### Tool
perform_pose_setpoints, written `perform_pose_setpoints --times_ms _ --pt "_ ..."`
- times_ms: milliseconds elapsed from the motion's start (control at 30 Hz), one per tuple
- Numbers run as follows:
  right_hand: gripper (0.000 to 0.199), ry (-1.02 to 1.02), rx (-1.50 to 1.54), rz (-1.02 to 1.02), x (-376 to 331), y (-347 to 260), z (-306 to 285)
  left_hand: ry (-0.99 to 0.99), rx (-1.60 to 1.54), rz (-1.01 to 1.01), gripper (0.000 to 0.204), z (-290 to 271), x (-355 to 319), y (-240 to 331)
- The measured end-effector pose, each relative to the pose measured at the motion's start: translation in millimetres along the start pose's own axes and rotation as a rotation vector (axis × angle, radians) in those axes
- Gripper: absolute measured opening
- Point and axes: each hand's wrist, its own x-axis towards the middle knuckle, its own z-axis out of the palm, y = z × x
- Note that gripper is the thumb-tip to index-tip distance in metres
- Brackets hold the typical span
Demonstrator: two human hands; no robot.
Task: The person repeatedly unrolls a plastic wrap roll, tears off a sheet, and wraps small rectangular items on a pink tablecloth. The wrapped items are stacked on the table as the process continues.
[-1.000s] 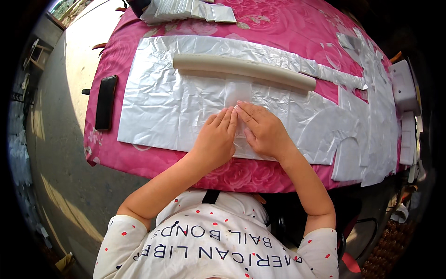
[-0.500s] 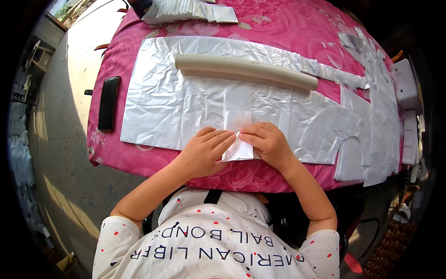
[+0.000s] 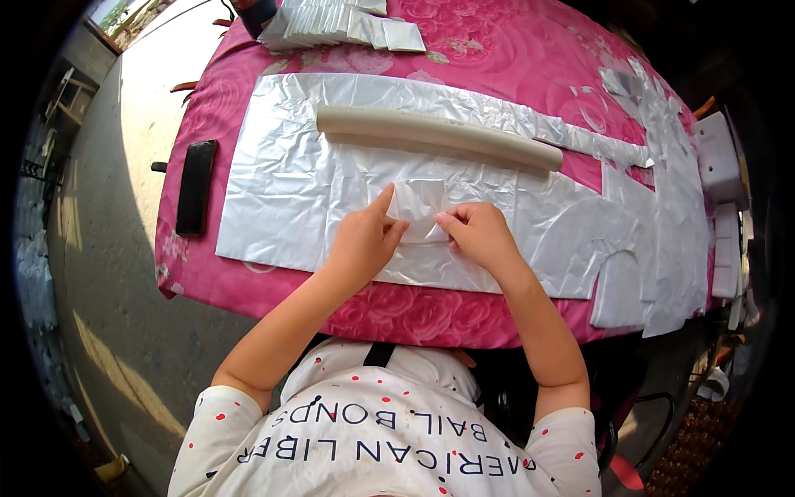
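Note:
A small folded piece of thin white plastic film point(image 3: 421, 203) lies between my hands, over the larger plastic sheets. At its left edge is my left hand point(image 3: 364, 238), with the index finger stretched forward and the thumb apart from it. My right hand point(image 3: 480, 232) pinches the right edge of the folded piece between thumb and fingertips. Beneath lies a layer of large, creased whitish plastic sheets point(image 3: 277, 182). Just beyond the hands, a long pale grey tube point(image 3: 439, 132) rests across the sheets.
A black phone point(image 3: 196, 187) lies at the table's left on the pink floral tablecloth point(image 3: 489, 33). Several small folded plastic packets point(image 3: 331, 26) form a row at the far left, beside a dark container point(image 3: 255, 15). Cut plastic pieces point(image 3: 671, 207) hang over the right side, near white plastic containers point(image 3: 719, 161).
Both hands have moved forward from the sheet's near edge. The flap of the small plastic piece has been folded away from me, and my left index finger has straightened.

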Motion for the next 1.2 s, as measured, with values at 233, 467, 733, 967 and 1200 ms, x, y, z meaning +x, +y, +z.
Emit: perform_pose_setpoints --times_ms 233,467,733,967,1200 --pt "0.026 -0.091 0.02 0.207 18.0 -2.1 -6.2 -0.015 -0.054 -0.18 0.066 -11.7 14.3 16.5" --pt "0.027 -0.095 0.014 0.196 18.4 -6.7 -5.7 0.074 0.423 0.477 0.078 14.5 6.4 13.3" --pt "0.024 -0.022 0.011 0.14 15.3 0.7 0.0 -0.013 0.47 0.39 0.101 39.5 9.8 2.0" --pt "0.019 0.117 -0.459 -0.072 -4.2 -5.5 0.1 -0.044 0.48 0.387 0.107 39.1 6.8 3.6" --pt "0.026 0.144 -0.717 -0.354 -19.6 -8.0 -8.4 0.15 -0.052 0.377 0.073 11.8 -10.0 -2.2"
